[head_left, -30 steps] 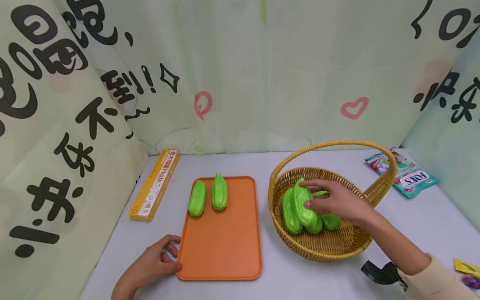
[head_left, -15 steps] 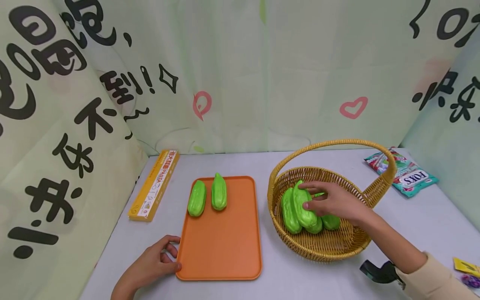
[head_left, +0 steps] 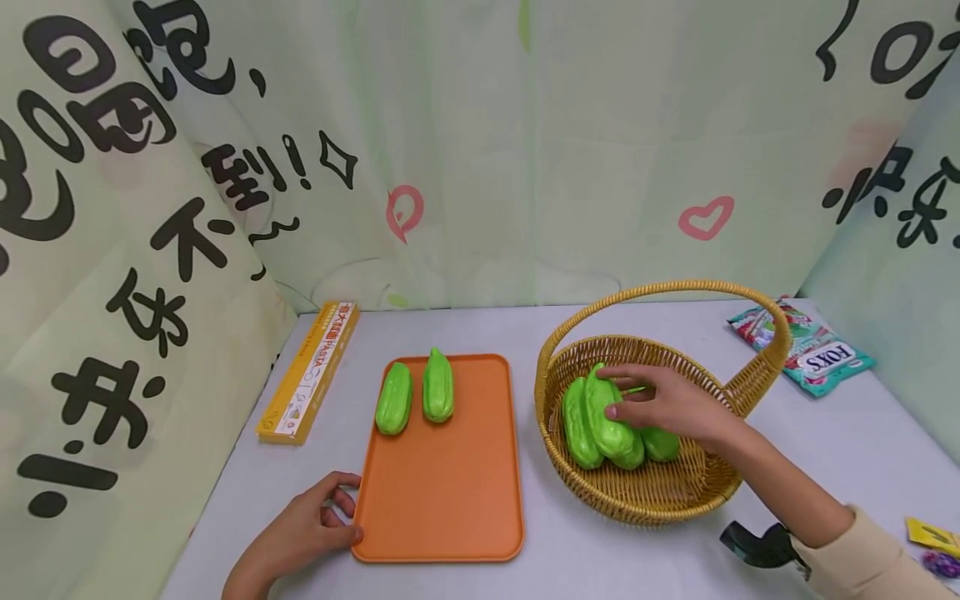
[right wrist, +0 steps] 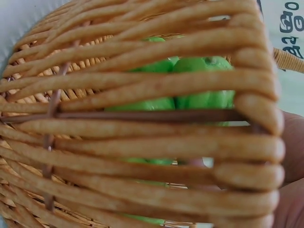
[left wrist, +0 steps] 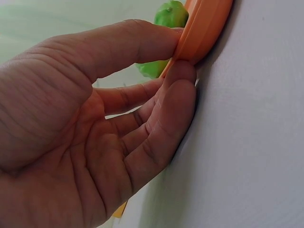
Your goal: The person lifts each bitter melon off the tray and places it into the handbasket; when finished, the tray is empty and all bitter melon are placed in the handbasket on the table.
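My left hand (head_left: 303, 525) pinches the left rim of an orange tray (head_left: 438, 508) near its front corner. The left wrist view shows the thumb over the rim and fingertips (left wrist: 178, 102) beneath it. Two ridged light-green gourds (head_left: 394, 398) lie at the tray's back left. Inside the wicker basket (head_left: 701, 492), my right hand (head_left: 667, 404) holds a green gourd (head_left: 606, 429) between fingers and thumb. It lies against another gourd (head_left: 577, 425), with more beside and beneath, partly hidden by the hand. Woven strands (right wrist: 166, 147) block much of the right wrist view.
The basket's tall handle (head_left: 667, 286) arches behind my right hand. A yellow pasta box (head_left: 307, 371) lies left of the tray. A teal snack bag (head_left: 817, 354) is behind the basket on the right. Small yellow (head_left: 933, 535) and purple packets sit at the right edge. Printed curtains surround the table.
Both hands keep their places, the left at the tray rim and the right on the gourd in the basket. The gourd's tip sits slightly lower than a second ago.
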Available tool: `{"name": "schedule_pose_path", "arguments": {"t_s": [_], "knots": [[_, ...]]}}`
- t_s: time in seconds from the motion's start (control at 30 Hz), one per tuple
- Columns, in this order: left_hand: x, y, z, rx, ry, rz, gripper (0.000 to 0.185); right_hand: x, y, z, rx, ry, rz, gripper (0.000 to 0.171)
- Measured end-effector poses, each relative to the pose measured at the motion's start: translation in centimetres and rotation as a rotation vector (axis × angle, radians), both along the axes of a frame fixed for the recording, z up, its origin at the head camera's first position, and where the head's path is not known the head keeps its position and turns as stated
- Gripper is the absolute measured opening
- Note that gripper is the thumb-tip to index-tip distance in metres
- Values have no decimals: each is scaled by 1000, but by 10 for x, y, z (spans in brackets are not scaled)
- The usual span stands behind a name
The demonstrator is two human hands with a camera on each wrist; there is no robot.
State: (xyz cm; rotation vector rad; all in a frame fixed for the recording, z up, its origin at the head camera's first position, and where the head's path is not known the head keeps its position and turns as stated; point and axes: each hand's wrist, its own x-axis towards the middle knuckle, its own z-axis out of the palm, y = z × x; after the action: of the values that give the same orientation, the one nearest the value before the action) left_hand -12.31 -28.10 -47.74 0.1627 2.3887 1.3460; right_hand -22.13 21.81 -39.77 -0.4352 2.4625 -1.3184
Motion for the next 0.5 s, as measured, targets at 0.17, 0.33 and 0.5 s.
{"name": "schedule_pose_path", "arguments": {"t_s": [0.17, 0.33, 0.5], "knots": [[1, -1, -1, 8, 8, -7, 64, 5, 0, 7, 65, 92, 3, 60], [2, 0, 0, 14, 21, -15, 64, 25, -15, 28, 89, 172, 0, 54], [1, -1, 0, 9, 18, -8, 64, 45, -52, 50, -56, 169, 111, 43]]}}
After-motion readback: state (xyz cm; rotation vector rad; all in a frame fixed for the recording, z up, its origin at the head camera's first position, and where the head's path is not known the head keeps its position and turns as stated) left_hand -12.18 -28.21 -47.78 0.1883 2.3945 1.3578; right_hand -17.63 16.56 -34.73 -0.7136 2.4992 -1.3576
